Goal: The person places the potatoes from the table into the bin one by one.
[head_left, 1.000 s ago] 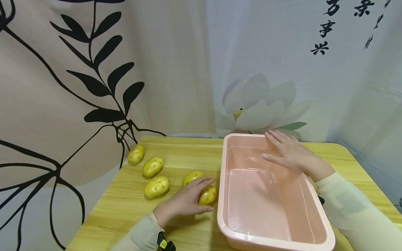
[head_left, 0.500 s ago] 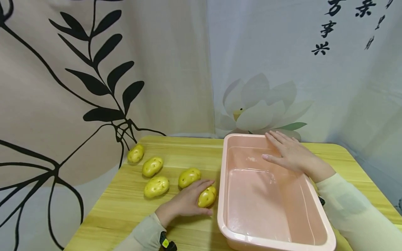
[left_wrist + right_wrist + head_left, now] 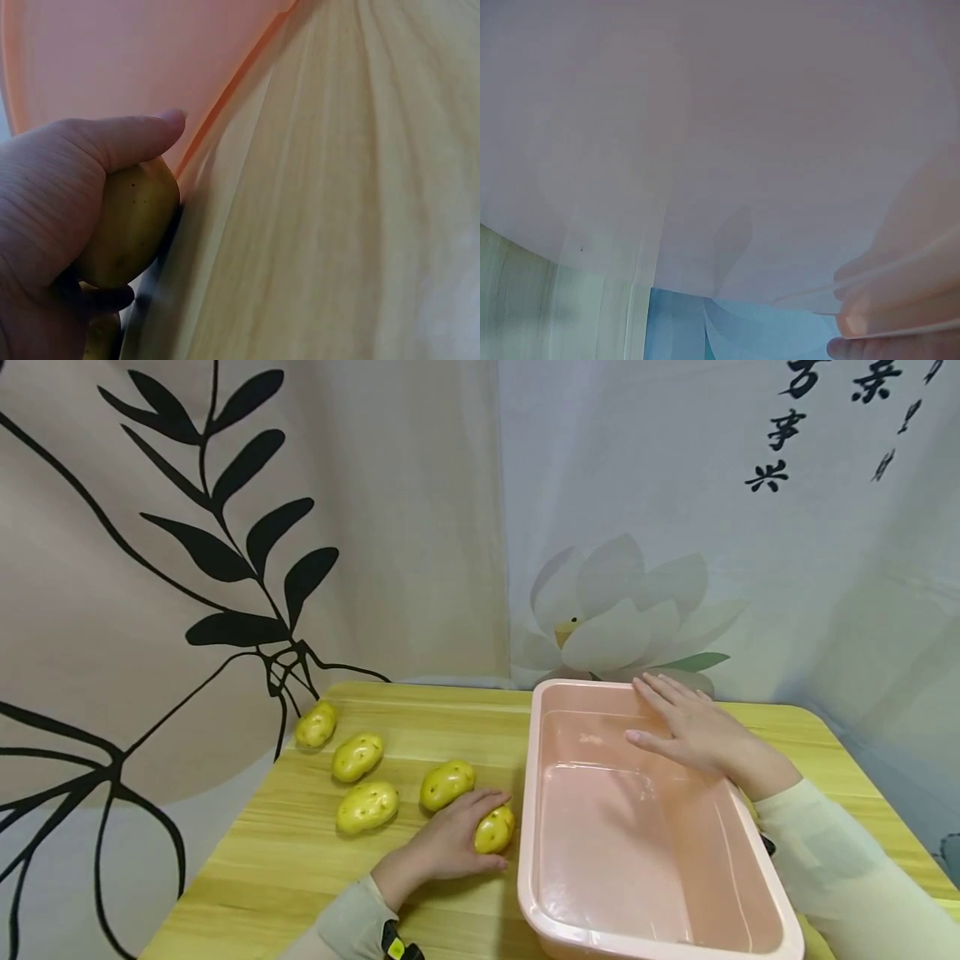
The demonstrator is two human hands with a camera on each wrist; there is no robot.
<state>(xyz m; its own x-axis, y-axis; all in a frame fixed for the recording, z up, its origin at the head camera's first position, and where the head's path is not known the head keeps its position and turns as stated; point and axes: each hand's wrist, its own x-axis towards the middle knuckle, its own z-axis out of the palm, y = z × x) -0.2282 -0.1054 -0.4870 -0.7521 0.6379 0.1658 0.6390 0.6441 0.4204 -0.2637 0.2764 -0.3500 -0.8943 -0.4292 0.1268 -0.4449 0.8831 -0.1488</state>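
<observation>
A yellow wood-grain worktop (image 3: 277,868) with rounded far corners stands before pale cloth hangings (image 3: 420,527), printed with black leafy stems (image 3: 279,522) on the left, a white lotus (image 3: 622,635) behind the far edge, and dark brush characters (image 3: 786,428) at upper right. A pink tub (image 3: 615,860) takes up the right half of the worktop, its far rim close to the far edge. Just beside the tub's left wall, the left hand (image 3: 450,842) grasps a yellow potato (image 3: 495,830), thumb on the near side and fingers on the far side. The right hand (image 3: 701,731) rests unclenched on the tub's far right corner, fingers straight over the rim. One potato (image 3: 316,724) lies near the worktop's far left corner; a second (image 3: 357,757) and third (image 3: 367,807) sit nearer the near edge, in from the left edge, and a fourth (image 3: 447,785) is right beside the left hand. Both sleeves are pale.
</observation>
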